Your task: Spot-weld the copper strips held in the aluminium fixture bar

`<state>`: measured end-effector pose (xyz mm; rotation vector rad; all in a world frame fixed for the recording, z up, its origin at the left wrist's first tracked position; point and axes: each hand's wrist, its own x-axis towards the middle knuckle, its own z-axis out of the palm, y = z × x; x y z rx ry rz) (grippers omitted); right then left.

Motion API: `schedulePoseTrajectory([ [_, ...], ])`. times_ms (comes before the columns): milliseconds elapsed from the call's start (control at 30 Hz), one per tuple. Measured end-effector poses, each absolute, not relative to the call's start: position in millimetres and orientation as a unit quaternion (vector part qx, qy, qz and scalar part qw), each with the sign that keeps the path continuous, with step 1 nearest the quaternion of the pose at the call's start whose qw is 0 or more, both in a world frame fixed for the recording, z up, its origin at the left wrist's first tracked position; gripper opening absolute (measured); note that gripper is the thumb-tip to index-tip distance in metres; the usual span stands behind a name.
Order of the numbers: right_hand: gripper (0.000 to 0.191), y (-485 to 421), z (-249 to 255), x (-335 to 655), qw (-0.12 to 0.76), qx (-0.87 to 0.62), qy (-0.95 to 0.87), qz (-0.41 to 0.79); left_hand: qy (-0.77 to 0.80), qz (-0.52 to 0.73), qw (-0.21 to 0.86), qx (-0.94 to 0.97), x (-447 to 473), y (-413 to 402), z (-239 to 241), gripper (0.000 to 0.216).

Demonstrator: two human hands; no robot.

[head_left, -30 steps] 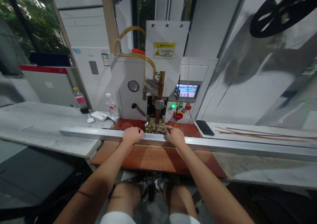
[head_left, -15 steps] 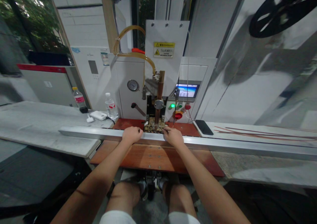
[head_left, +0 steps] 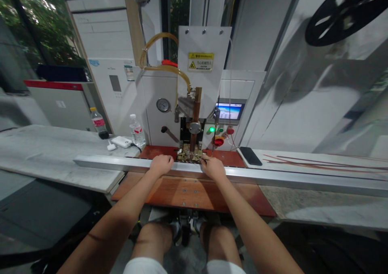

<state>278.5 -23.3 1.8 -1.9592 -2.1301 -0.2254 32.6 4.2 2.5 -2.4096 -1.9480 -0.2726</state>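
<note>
A long silver metal bar (head_left: pixel 248 174) lies crosswise along the bench in front of a small brass-coloured metal fixture (head_left: pixel 183 154). My left hand (head_left: pixel 161 165) rests over the bar, left of the fixture, with its fingers curled closed on the far side. On the right, my right hand (head_left: pixel 213 168) is closed too, thumb and forefinger pinched close to the fixture's right end. What the fingers hold is hidden or too small to make out. A copper-coloured upright rod (head_left: pixel 195 110) of the machine comes down onto the fixture between my hands.
The white machine (head_left: pixel 160 88) has a gauge, a lit screen (head_left: pixel 229 110) and buttons, one glowing green. Bottles (head_left: pixel 137 131) and a white charger (head_left: pixel 121 141) stand left. A phone (head_left: pixel 250 156) and thin reddish strips (head_left: pixel 315 163) lie right. A reddish-brown board (head_left: pixel 182 191) is in front.
</note>
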Motion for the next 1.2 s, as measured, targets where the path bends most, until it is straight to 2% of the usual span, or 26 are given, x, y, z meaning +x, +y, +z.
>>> schedulePoseTrajectory([
  [133, 0.041, -24.9, 3.4, 277.5, 0.121, -0.671, -0.728, -0.072, -0.607, -0.119, -0.047, -0.784, 27.3, 10.7, 7.4, 0.046],
  [333, 0.042, -27.7, 7.5, 274.9, 0.114, -0.685, -0.717, -0.06, -0.583, -0.193, -0.076, -0.786, 16.8, 19.7, 11.8, 0.048],
  [733, 0.04, -28.8, 8.6, 275.4, 0.112, -0.68, -0.722, -0.057, -0.653, -0.082, 0.035, -0.752, -3.6, 10.6, 9.0, 0.048],
  [1200, 0.041, -28.5, 7.6, 274.7, 0.109, -0.685, -0.718, -0.058, -0.664, -0.07, 0.035, -0.743, 1.0, 4.9, 2.8, 0.054],
])
